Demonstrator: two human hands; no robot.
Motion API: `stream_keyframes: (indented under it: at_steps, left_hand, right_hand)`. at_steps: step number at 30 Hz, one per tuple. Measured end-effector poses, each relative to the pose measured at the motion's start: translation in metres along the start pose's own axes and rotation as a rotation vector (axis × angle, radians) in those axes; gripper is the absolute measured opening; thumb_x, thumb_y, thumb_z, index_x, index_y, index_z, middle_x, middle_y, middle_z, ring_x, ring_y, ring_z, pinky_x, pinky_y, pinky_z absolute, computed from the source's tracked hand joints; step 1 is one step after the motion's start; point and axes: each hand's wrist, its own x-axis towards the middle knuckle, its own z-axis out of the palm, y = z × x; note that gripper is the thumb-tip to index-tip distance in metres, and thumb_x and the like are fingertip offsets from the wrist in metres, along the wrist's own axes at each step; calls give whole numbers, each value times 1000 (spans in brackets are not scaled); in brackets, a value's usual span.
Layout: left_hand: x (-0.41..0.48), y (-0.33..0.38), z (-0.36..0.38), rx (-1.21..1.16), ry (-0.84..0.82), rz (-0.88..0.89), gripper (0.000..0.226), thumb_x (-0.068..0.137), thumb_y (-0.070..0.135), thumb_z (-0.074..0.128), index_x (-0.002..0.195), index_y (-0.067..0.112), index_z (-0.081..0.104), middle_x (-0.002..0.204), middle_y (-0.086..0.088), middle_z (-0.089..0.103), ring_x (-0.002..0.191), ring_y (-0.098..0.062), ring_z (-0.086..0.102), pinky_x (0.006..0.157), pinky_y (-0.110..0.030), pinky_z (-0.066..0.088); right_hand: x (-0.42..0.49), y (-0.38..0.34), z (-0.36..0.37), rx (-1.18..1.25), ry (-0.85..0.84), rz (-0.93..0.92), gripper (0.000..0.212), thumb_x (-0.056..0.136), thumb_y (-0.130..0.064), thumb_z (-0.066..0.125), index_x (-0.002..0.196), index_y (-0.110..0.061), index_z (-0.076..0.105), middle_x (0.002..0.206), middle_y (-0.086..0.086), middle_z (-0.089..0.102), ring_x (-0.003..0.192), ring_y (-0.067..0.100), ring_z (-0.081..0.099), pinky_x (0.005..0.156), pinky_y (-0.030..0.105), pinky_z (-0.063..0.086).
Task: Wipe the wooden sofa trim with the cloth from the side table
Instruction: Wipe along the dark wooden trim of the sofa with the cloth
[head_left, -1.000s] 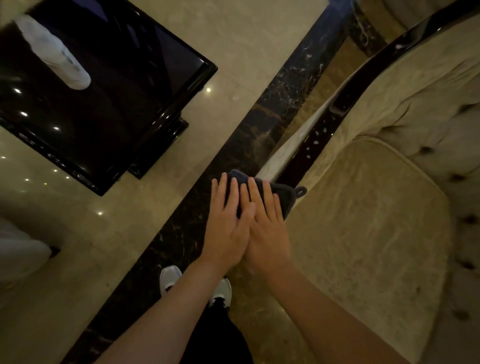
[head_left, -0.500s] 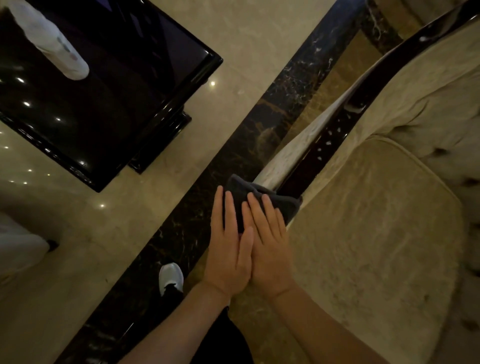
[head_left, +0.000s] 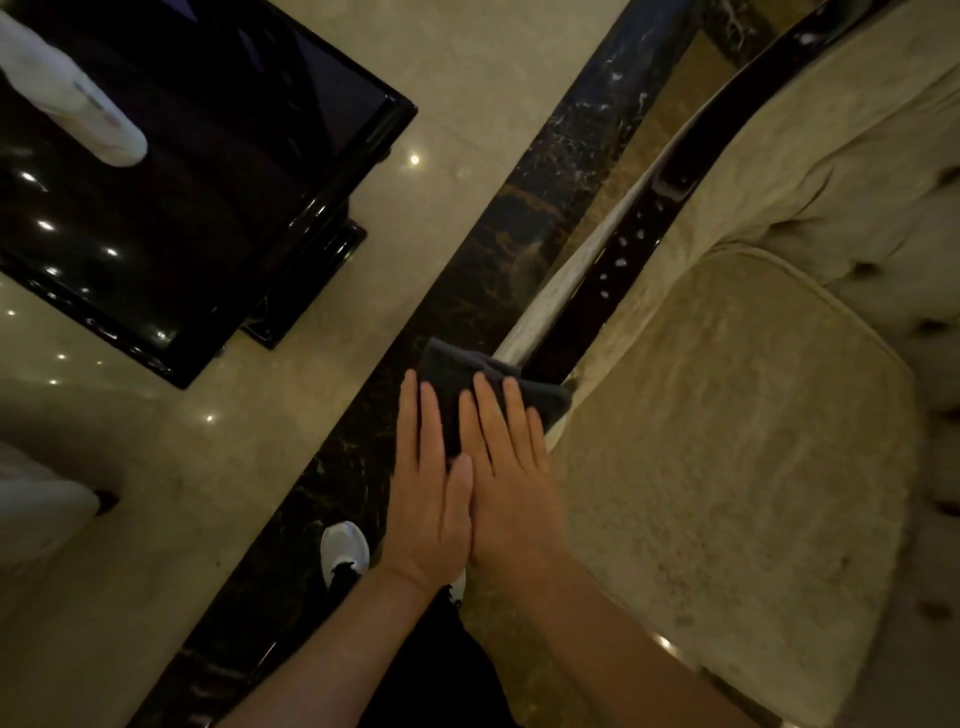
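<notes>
A dark grey cloth lies folded over the near end of the glossy dark wooden sofa trim. The trim runs diagonally up to the right along the sofa arm. My left hand and my right hand lie flat side by side on the cloth, fingers straight, pressing it onto the trim. The hands hide most of the cloth; only its far edge shows past my fingertips.
The beige sofa seat cushion lies right of the trim. A glossy black side table stands at upper left with a white object on it. A dark marble floor band runs beside the sofa. My white shoe is below.
Both hands and the cloth have slid a little toward me at the near end of the trim. The view has shifted slightly.
</notes>
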Motion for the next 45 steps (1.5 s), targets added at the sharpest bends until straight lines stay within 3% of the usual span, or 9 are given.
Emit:
stream_keyframes:
  at_steps: [6,12,17,22,27,29,36,40,45]
  left_hand:
    - [21,9,1,568,-62,177,88,97,62,25,154,-4,19,166,-23,12,155,-37,5,123,-55,19]
    - [48,31,15,747,-144,166,95,95,70,23,153,-4,24,164,-25,18,155,-34,11,124,-48,18]
    - [105,68,39,424,-157,167,89,97,68,11,157,3,12,167,-16,15,155,-22,11,126,-38,18]
    - [159,95,55,12,-172,89,86,90,74,16,160,25,8,164,3,31,144,-11,40,111,-28,39]
    - [215,121,58,-291,-414,35,62,102,52,24,159,30,14,163,16,24,144,8,27,120,-23,28]
    - [239,134,63,-333,-453,-16,58,105,43,22,159,21,16,164,9,22,143,9,22,119,-13,22]
    - [312,173,90,-254,-496,-64,54,108,34,26,158,14,23,165,-2,27,153,-11,22,126,-35,17]
    - [357,190,115,-210,-517,-4,53,107,30,28,157,14,25,164,-5,31,151,-13,26,125,-32,19]
    - [416,207,146,-177,-624,81,52,107,30,29,157,17,26,158,-8,40,146,-17,37,123,-38,26]
  right_hand:
    - [16,26,2,64,120,31,60,101,-33,36,154,-15,15,163,6,14,152,24,4,124,40,-2]
    - [43,60,6,57,230,-30,62,101,-35,41,156,-22,14,165,-1,6,154,24,-2,124,47,1]
    - [93,99,-16,113,422,-44,60,105,-32,35,158,-21,9,165,7,12,153,34,7,119,60,21]
    - [135,135,-39,222,493,14,51,106,-21,37,154,-11,23,163,11,18,153,33,7,123,49,19]
    - [171,158,-65,444,518,102,54,102,-10,45,152,0,27,163,17,20,153,32,6,125,38,7]
    - [184,170,-78,542,491,148,55,105,-14,39,154,1,19,165,17,13,154,31,0,124,33,1]
    - [227,214,-109,777,501,346,66,105,-19,35,154,1,-3,165,16,-13,150,13,-12,120,17,-5]
    - [257,246,-116,851,490,534,71,105,-23,40,155,-3,-7,165,17,-15,150,15,-14,103,-2,-11]
    - [294,282,-131,843,557,688,71,105,-23,40,155,-3,-7,166,13,-10,152,18,-7,105,-1,-10]
